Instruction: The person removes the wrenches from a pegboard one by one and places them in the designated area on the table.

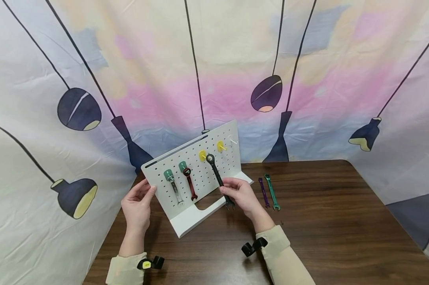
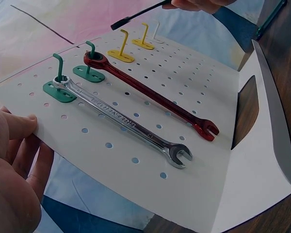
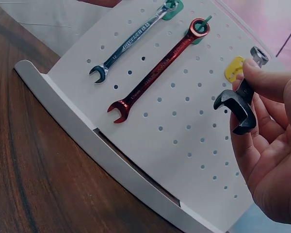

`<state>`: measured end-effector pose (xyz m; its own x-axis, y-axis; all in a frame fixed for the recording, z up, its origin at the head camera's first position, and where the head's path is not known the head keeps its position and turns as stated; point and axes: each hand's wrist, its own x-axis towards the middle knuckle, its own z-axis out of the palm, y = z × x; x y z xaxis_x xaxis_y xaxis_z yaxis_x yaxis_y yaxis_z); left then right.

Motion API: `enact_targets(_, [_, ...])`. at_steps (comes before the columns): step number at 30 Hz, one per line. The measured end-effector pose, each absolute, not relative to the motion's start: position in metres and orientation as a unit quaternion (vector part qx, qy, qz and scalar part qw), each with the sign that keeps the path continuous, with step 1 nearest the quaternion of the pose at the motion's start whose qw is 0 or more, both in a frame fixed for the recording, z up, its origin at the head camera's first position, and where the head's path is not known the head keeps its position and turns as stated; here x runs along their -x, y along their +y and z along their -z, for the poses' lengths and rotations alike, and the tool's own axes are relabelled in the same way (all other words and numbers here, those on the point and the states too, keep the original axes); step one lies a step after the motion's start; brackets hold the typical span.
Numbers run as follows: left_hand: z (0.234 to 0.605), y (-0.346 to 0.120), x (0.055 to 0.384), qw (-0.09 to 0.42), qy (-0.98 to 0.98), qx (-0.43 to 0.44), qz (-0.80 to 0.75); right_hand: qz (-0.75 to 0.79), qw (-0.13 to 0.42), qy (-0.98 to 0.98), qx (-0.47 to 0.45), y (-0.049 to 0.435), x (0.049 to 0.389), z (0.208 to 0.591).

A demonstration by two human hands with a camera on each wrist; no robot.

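pinching a black combination wrench [image 1: 217, 173] by its shaft, the right hand [image 1: 240, 194] held the ring end near 1 of 2 yellow hooks [image 1: 202, 156] on the white pegboard [image 1: 204, 181], whose left edge the left hand [image 1: 136, 206] pinched. a silver wrench [image 1: 174, 188] and a red wrench [image 1: 190, 184] hung from 2 green hooks [image 1: 182, 166], while a purple wrench [image 1: 263, 192] and a green wrench [image 1: 271, 192] lay on the wooden table [image 1: 328, 221] to the right.

A black wrench [image 1: 215, 170] is held aslant by the right fingers [image 3: 242, 150], its ring end uppermost before a yellow hook [image 1: 202, 155] on a white perforated board [image 1: 187, 221], which is set obliquely on the tabletop [image 1: 324, 217] and held at its left edge by the left fingers [image 2: 41, 167].
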<state>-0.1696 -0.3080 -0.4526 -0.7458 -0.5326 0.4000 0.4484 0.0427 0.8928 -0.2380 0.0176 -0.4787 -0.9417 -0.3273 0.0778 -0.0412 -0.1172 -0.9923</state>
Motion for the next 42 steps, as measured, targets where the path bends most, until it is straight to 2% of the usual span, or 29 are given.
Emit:
enact_targets(24, [0.454, -0.306, 0.169, 0.352, -0.634, -0.038, 0.687, 0.748, 0.117, 0.636, 0.147, 0.017, 0.24, 0.488])
enact_targets(42, [0.453, -0.307, 0.169, 0.354, -0.628, -0.039, 0.692, 0.733, 0.101, 0.661, 0.123, 0.038, 0.24, 0.502])
